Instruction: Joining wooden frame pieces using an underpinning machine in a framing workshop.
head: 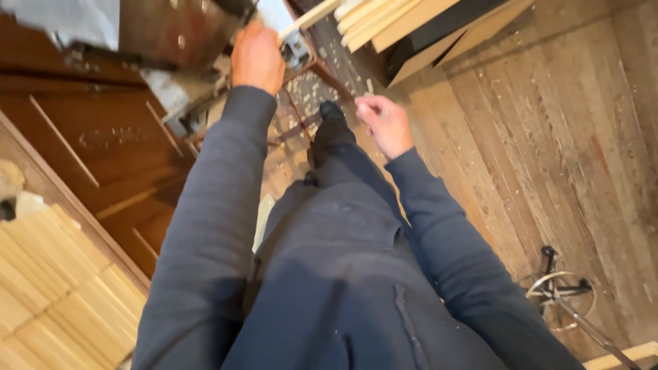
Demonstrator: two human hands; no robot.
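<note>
Head view: left hand raised, fingers clamped on pale wooden strip near metal machine. Right hand free, fingers loosely curled, holding nothing. Risk, as I judge: shavings on floor make foot slip; strip may snag stacked lumber.

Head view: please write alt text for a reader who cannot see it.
Seen from above, a person in dark clothes reaches the left hand to a pale wooden strip at a workbench. The right hand hangs loosely curled, empty, over a plank floor strewn with shavings.
</note>
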